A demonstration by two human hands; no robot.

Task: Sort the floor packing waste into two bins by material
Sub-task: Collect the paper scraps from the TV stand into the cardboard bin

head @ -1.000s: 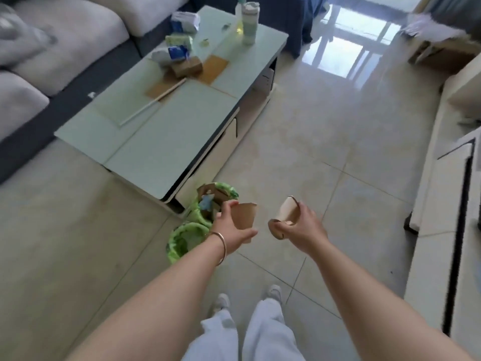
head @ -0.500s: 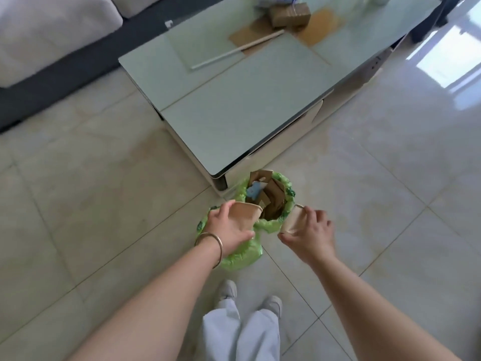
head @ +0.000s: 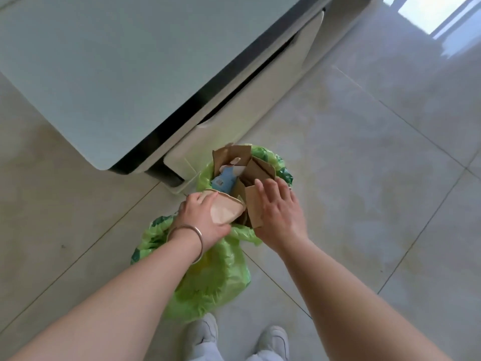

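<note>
The left hand (head: 205,217) is gripping a paper cup (head: 225,211) over the far bin (head: 270,158), already crammed with cardboard (head: 256,169). The right hand (head: 278,212), fingers spread, is pressing a cardboard piece (head: 253,207) down. Risk: overfilling is likely spilling waste onto the floor (head: 364,178).

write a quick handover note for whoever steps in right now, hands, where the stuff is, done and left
Left hand: shut on a brown paper cup, held over the far bin's near rim.
Right hand: open, fingers spread, pressing a cardboard piece into the far bin.
Far bin: packed with cardboard and a blue carton.
Near bin: its contents are hidden.
Done: cardboard binned.
Left: drop the cup in.
</note>
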